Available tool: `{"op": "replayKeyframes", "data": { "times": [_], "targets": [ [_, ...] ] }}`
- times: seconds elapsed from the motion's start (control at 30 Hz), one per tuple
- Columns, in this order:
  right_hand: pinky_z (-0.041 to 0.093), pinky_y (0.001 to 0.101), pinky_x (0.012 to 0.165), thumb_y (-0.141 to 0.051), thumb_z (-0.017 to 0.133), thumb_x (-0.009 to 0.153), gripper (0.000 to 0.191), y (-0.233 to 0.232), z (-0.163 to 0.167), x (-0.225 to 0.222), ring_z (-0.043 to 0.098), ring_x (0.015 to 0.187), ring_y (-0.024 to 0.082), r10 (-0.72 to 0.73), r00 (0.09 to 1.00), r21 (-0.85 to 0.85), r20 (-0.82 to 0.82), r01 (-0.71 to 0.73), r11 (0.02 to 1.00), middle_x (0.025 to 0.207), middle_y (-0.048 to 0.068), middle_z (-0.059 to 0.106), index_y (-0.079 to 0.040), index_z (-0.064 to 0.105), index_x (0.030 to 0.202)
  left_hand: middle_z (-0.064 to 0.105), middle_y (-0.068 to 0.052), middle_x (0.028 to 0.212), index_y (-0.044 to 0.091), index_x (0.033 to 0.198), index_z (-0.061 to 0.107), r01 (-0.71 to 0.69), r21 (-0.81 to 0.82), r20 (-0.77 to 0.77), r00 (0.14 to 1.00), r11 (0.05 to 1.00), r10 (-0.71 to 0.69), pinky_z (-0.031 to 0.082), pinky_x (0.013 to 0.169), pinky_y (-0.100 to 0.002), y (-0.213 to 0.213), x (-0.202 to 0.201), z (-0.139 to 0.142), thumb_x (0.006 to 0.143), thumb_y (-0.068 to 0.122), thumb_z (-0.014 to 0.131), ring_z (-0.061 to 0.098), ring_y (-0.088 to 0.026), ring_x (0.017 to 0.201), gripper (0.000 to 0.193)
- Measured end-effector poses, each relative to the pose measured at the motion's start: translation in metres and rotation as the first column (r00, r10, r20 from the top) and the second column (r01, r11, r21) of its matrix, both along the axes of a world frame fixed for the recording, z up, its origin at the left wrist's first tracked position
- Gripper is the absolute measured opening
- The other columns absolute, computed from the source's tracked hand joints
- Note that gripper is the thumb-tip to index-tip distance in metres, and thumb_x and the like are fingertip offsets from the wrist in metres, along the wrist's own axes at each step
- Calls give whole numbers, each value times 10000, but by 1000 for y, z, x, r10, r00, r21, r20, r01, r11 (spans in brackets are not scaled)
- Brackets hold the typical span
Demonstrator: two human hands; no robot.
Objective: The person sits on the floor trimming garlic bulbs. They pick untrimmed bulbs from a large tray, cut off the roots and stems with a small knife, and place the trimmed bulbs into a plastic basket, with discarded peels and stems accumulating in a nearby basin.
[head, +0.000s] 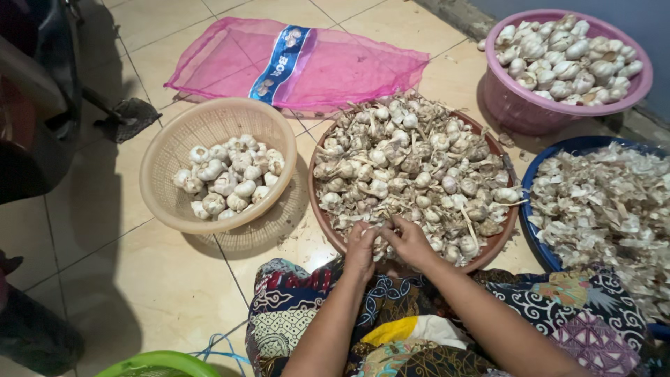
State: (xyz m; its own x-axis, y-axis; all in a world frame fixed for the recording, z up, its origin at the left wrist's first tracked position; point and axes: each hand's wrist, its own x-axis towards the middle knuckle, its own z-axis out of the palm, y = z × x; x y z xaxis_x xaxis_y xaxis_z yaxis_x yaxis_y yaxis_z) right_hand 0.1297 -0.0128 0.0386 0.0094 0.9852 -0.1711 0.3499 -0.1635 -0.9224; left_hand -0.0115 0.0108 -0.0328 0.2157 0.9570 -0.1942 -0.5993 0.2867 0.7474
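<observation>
My left hand (359, 250) and my right hand (412, 241) meet at the near rim of a brown tray (502, 241) heaped with unpeeled garlic bulbs (412, 164). Both hands close together on one garlic bulb (380, 236) with papery skin between the fingers. My forearms reach forward over a patterned cloth (307, 307) on my lap.
A beige basket (174, 150) at left holds cleaned garlic. A pink basin (516, 105) at the far right is full of cleaned bulbs. A blue basin (534, 185) at right holds garlic skins. A pink net sack (349, 70) lies on the tiled floor; a green rim (157, 363) shows below.
</observation>
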Motion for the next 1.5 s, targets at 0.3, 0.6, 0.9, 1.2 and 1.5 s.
{"op": "replayKeyframes", "data": {
  "times": [0.3, 0.6, 0.9, 1.2, 1.5],
  "targets": [
    [561, 377, 795, -283, 681, 944, 338, 9, 7, 1, 649, 941, 219, -6, 998, 94, 69, -1, 996, 1020, 123, 664, -6, 596, 1119, 559, -102, 1110, 92, 1204, 472, 76, 369, -466, 878, 926, 114, 452, 910, -328, 5, 3, -3, 1134, 464, 399, 544, -175, 1023, 385],
    [589, 375, 852, -275, 663, 989, 290, 19, -5, 5, 744, 951, 247, -126, 938, 133, 324, 87, 987, 1066, 151, 769, -35, 678, 1150, 559, -107, 1062, 115, 1131, 454, 209, -236, -61, 971, 949, -229, 544, 756, -416, 1, 11, -3, 1018, 298, 491, 599, -219, 894, 218],
    [573, 382, 812, -318, 825, 784, 471, 7, 21, 14, 685, 993, 263, 134, 975, 224, 175, -172, 959, 1110, 132, 686, -51, 690, 1148, 629, -162, 1184, 149, 1305, 448, 184, -506, 105, 983, 843, -152, 549, 888, -505, 0, 0, 47, 969, 653, 299, 667, -283, 1050, 624],
    [522, 370, 722, -234, 686, 976, 238, 3, -13, 0, 625, 822, 222, -10, 996, 217, -85, 28, 976, 868, 94, 660, 1, 658, 954, 620, -136, 1003, 34, 1259, 531, 328, -106, 388, 883, 939, -264, 444, 498, -328, 0, 8, -15, 1133, 479, 546, 570, -225, 732, 462],
    [538, 369, 761, -302, 689, 979, 306, 12, -16, 10, 662, 844, 212, 50, 996, 159, 76, -62, 985, 901, 148, 701, 2, 656, 999, 563, -29, 961, 194, 1085, 511, 112, -194, -318, 933, 975, -171, 492, 605, -345, 7, 7, -5, 984, 460, 497, 575, -152, 773, 284]
  ]
}}
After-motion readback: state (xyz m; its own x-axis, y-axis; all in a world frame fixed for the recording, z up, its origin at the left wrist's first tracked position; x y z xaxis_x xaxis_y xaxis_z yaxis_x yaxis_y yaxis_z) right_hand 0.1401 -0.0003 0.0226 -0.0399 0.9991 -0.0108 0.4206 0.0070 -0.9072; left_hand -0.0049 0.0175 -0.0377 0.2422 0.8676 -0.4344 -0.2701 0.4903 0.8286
